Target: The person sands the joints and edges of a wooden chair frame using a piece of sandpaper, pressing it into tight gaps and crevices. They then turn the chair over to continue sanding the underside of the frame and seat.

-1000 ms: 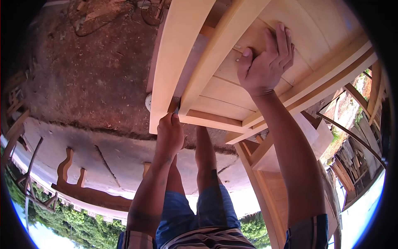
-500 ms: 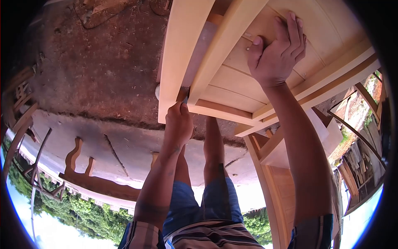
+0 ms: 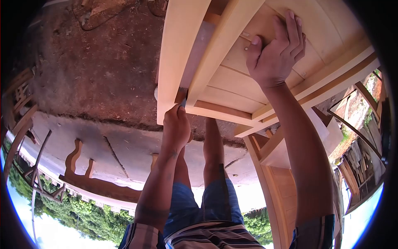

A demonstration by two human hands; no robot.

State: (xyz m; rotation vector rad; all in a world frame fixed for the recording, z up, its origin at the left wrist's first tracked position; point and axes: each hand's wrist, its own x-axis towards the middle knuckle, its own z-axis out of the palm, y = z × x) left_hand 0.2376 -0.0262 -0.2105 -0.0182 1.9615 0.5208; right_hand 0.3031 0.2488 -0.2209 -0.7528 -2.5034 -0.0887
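My left hand [image 3: 177,124] is closed at the lower end of a narrow gap between two pale wooden rails. A thin bluish-grey piece [image 3: 183,101] shows at its fingertips, but I cannot make out its kind. The outer rail [image 3: 182,50] runs up on the left, and the inner rail [image 3: 226,41] borders a grooved wooden panel [image 3: 232,76]. Spread on that panel, my right hand [image 3: 275,56] lies with its fingers apart and holds nothing. Both hands touch or sit close against this wooden furniture piece.
Reddish-brown dirt ground [image 3: 107,70] lies to the left, with a concrete strip [image 3: 95,137] below. A curved wooden part [image 3: 99,186] rests at the lower left. Another wooden piece [image 3: 275,182] stands near my right arm. Stacked boards [image 3: 362,168] are at far right.
My left hand has shifted slightly left and down, with the thin piece still at its fingertips. The right hand stays spread on the panel.
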